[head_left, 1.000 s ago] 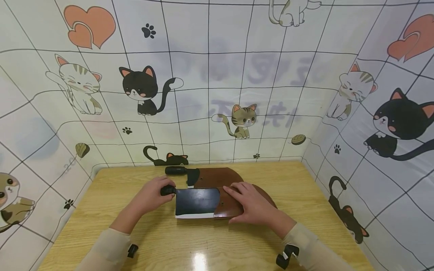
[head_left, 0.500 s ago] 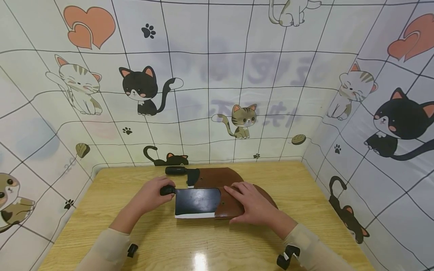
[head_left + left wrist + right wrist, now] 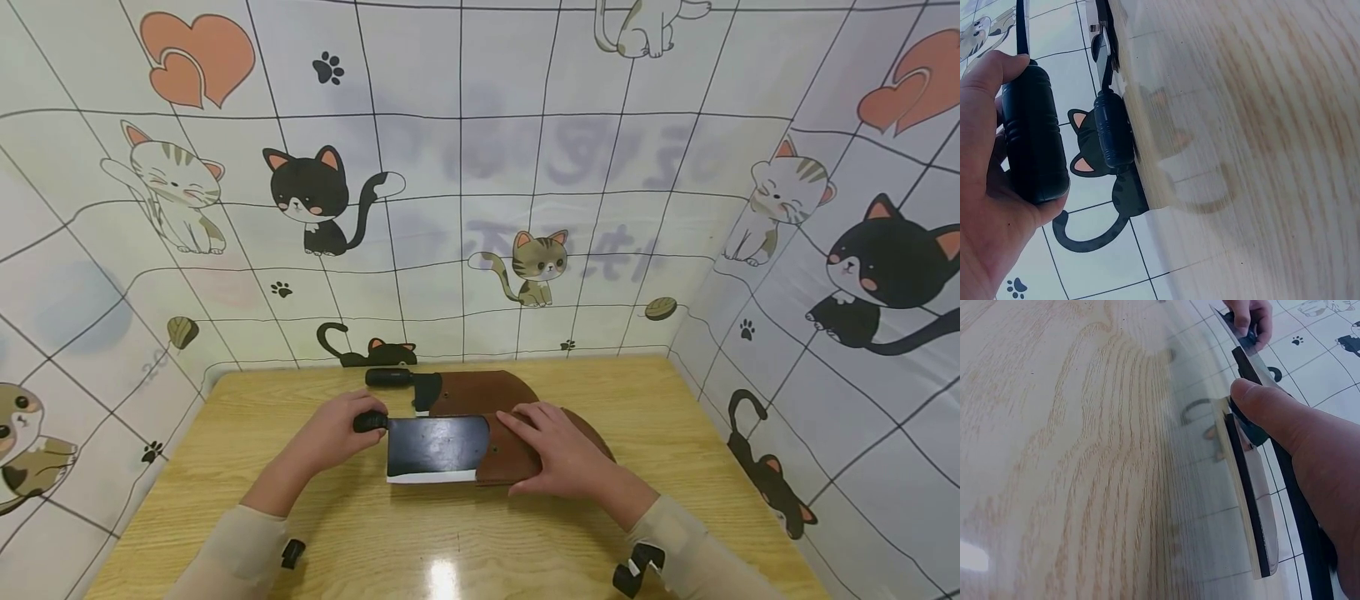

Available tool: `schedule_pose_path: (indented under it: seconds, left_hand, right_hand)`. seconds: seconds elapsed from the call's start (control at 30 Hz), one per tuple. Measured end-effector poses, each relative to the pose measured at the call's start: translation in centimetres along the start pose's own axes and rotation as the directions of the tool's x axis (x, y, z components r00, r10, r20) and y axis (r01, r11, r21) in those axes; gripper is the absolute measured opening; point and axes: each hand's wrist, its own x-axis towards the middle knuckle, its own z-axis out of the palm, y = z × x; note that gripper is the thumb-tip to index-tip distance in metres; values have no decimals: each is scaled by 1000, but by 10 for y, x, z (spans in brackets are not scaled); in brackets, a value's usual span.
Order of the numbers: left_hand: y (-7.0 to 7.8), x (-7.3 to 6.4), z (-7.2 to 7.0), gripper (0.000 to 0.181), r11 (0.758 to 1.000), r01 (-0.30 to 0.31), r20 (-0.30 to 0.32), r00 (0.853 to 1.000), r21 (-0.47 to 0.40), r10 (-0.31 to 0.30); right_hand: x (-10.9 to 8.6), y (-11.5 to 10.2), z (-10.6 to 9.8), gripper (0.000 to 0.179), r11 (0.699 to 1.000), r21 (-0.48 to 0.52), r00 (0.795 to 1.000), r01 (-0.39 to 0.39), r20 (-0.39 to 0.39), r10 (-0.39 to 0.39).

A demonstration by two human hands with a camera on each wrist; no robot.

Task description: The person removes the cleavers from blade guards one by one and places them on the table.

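In the head view, a cleaver with a broad dark blade (image 3: 435,446) and a pale cutting edge lies across the middle, over the table. My left hand (image 3: 341,429) grips its black handle (image 3: 1035,134), thumb near the blade end of the ridged grip. A brown sheath (image 3: 504,458) covers the right part of the blade. My right hand (image 3: 558,450) holds that sheath, fingers spread over its face and thumb at the near edge; part of the sheath is hidden beneath the hand. From the right wrist, my thumb (image 3: 1260,406) shows along the sheath's dark edge.
A second knife in a brown sheath (image 3: 483,392) lies just behind, its black handle (image 3: 388,377) pointing left. The wooden table (image 3: 360,542) meets cloth walls (image 3: 435,167) printed with cats at the back and both sides.
The sheath and my right hand have slid very slightly to the right, baring a little more of the blade. My left hand stays almost still on the handle.
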Motion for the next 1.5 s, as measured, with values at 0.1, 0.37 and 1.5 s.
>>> schedule_pose_path:
  seconds: [0.1, 0.37, 1.5]
  left_hand:
    - [-2, 0, 1, 28, 1000, 2, -3, 1000, 0, -2]
    - [-7, -2, 1, 27, 1000, -3, -12, 1000, -2, 3]
    - [-20, -12, -1, 25, 999, 26, 8, 1000, -26, -26]
  right_hand:
    - [0, 0, -1, 121, 1000, 4, 1000, -2, 3, 2]
    - [-3, 2, -2, 122, 1000, 12, 1000, -14, 10, 13]
    - [-15, 10, -9, 122, 999, -3, 998, -36, 60, 36]
